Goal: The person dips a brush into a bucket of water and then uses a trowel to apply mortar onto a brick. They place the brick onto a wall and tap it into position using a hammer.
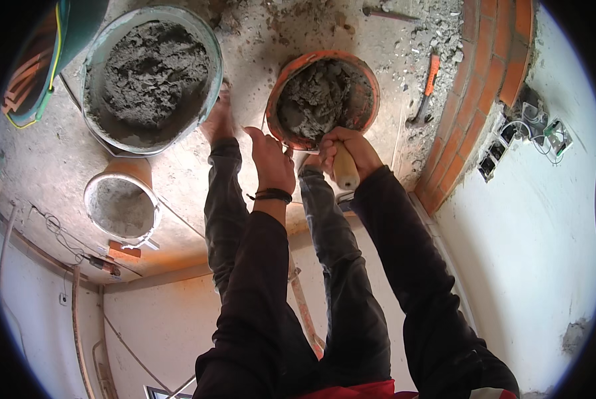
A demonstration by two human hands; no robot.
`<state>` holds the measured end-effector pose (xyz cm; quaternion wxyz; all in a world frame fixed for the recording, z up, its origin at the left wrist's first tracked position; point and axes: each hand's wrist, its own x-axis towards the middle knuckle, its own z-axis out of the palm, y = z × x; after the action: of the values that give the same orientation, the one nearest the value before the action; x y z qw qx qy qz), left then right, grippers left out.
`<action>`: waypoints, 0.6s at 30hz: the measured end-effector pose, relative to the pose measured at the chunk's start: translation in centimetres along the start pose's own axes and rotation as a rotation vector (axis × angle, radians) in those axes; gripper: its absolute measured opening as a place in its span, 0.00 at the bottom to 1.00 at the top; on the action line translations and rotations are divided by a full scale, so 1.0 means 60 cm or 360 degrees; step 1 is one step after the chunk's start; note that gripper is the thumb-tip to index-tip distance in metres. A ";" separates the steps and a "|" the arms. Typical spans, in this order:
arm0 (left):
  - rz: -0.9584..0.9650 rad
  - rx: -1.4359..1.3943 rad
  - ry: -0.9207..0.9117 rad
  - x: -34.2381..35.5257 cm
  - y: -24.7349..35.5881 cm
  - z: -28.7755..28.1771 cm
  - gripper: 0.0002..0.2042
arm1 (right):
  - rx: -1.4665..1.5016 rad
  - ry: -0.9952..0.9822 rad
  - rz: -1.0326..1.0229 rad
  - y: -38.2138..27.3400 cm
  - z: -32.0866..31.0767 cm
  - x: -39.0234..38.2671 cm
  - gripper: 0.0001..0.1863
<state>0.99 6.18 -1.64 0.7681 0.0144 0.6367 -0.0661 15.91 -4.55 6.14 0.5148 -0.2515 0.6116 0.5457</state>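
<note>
An orange-red bucket (pixel 375 110) with grey wet mortar (pixel 314 100) in it stands on the floor in front of me. My left hand (pixel 272 163) is at its near left rim, fingers curled and thumb up, closed around what looks like the bucket's thin wire handle (pixel 264 118). In my right hand (pixel 354 149), at the near right rim, is a thick wooden handle (pixel 345 169), its butt end toward me. It looks like a trowel's; the blade is hidden by the hand and bucket.
A large tub (pixel 211 50) of mortar stands at the far left, with a smaller pale bucket (pixel 141 169) nearer. An orange-handled hammer (pixel 429 80) lies right of my bucket, by rubble and a brick edging (pixel 454 126). Open wall boxes with wires (pixel 510 136) are at the right.
</note>
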 end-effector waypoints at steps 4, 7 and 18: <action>0.0079 0.0022 -0.0047 -0.010 -0.015 -0.002 0.37 | -0.0808 0.0393 -0.0335 0.088 0.055 -0.079 0.05; 0.0046 0.0039 -0.0032 -0.022 0.000 0.008 0.37 | -0.1442 0.0546 -0.0323 0.108 0.013 -0.131 0.07; -0.0006 -0.0046 0.0028 -0.046 0.009 0.050 0.31 | -0.4718 0.0417 -0.0467 -0.115 0.123 0.008 0.09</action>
<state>3.46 6.60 1.58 0.7624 0.0026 0.6444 -0.0583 24.34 0.48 3.81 -0.2098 -0.6353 -0.4729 0.5734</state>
